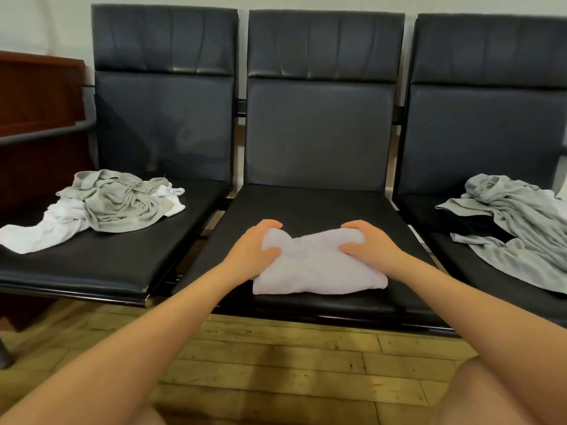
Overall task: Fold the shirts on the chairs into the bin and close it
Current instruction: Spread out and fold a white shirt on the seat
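A folded white shirt (319, 271) lies on the middle chair seat (306, 204). My left hand (256, 248) grips its far left corner, fingers curled over the top and thumb under a fold. My right hand (369, 243) grips the far right corner the same way. On the left chair seat (92, 259) a crumpled grey-green shirt (122, 204) lies on top of a white shirt (46, 228). A crumpled light grey shirt (521, 222) lies on the right chair seat (423, 216), over a dark garment (472, 223). No bin is in view.
Three black padded chairs stand in a row against a pale wall. A dark red wooden cabinet (36, 102) and a grey armrest rail (46, 133) are at the left. Wooden plank floor (276, 357) runs below the seats. My knees show at the bottom corners.
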